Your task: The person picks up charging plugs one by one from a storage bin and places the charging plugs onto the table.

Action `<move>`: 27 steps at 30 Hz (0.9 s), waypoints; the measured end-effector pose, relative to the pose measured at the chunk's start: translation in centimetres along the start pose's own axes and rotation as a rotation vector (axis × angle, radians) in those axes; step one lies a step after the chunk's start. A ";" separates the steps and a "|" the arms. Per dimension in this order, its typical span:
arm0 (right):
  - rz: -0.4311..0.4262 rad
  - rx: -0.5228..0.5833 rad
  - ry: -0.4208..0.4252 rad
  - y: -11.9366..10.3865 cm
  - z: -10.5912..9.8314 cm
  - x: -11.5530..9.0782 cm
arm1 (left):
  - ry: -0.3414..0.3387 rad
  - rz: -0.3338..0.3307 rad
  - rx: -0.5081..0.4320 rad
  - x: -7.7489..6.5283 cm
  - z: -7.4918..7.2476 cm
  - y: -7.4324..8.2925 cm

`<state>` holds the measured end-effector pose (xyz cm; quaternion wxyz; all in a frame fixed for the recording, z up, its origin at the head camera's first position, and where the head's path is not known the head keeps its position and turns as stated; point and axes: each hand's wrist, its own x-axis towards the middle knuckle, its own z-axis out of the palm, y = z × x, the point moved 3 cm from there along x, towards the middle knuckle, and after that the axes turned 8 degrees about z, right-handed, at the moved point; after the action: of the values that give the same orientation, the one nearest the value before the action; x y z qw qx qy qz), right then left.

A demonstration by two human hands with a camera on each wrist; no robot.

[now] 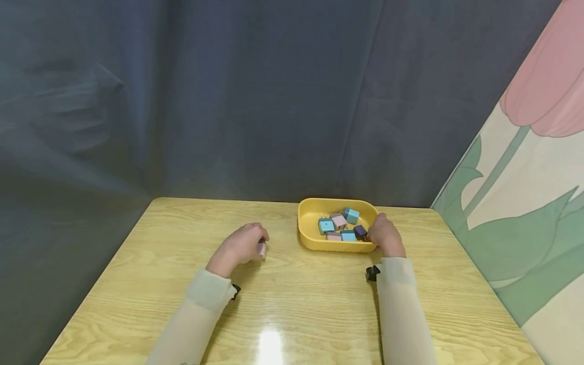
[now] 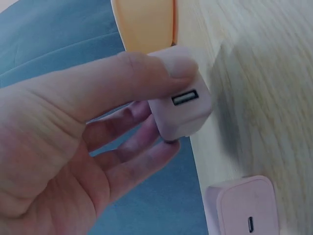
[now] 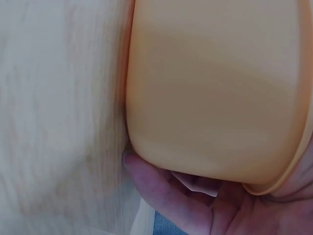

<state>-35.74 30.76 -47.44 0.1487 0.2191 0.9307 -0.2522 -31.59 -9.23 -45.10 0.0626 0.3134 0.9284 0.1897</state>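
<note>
Pale sleeves (image 1: 191, 324) are seen nearest the camera, at seven and five o'clock. With its grip narrowed to the charger's width, a pink charger (image 2: 178, 120) is pinched by the left hand (image 1: 242, 246); at five o'clock from it in the left wrist view, a second pink charger (image 2: 248, 205) is borne by the bench (image 1: 292, 304). At three o'clock from that hand, a yellow tray (image 1: 308, 223) holding blue chargers (image 1: 326, 227) is gripped at its three o'clock end by the curled right hand (image 1: 387, 235).
</note>
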 end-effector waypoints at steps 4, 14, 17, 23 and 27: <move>0.000 0.007 0.000 0.1 0.0 0.0 | -0.014 -0.021 -0.008 -0.1 0.4 -0.3; -0.001 0.006 0.008 0.1 0.0 -0.2 | -0.025 -0.019 -0.002 -0.1 1.0 -0.4; 0.000 0.002 0.010 0.1 0.0 -0.2 | -0.026 -0.021 0.001 -0.1 1.1 -0.4; 0.007 0.000 0.009 -0.1 0.1 -0.3 | -0.027 -0.031 -0.004 -0.3 1.2 -0.3; 0.011 -0.003 0.005 -0.1 0.0 -0.4 | -0.031 -0.036 -0.013 -0.4 1.2 -0.2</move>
<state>-35.50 30.54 -47.23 0.1481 0.2248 0.9302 -0.2493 -31.16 -9.23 -46.30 0.0825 0.2991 0.9315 0.1897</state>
